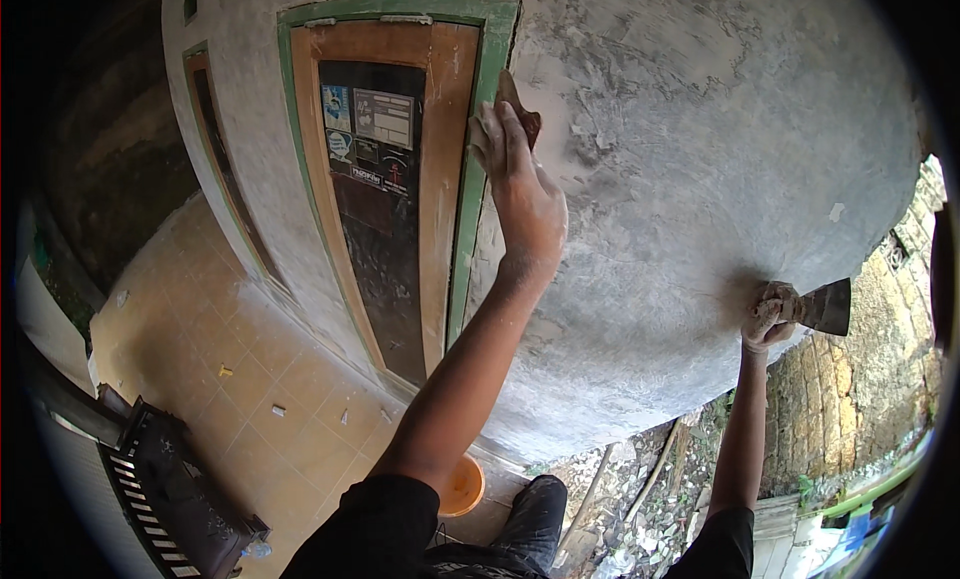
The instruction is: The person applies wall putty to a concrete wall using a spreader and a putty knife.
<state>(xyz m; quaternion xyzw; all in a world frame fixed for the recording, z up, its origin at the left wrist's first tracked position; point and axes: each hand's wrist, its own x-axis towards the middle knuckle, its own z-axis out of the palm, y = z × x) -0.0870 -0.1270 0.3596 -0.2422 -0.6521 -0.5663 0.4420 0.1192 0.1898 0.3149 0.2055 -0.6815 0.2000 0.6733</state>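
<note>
My left hand (515, 179) is raised to the plastered wall (660, 169) beside the door frame. Its fingers press a reddish-brown piece of sandpaper (530, 122) close to the frame's edge; part of the sheet is hidden under them. Lower down on the right, my right hand (768, 319) grips a putty knife (826, 307) by its handle, the wide dark blade pointing right, away from me. The knuckles rest at or near the wall. Both hands look dusty with pale powder. Grey and whitish patches of filler mark the wall surface.
A wooden door (450, 129) in a green frame (498, 49) stands left of the wall. An orange bucket (463, 487) sits on the tiled floor (270, 439) by my leg. A dark bench (180, 479) is at lower left. Rubble and sticks (655, 474) lie at lower right.
</note>
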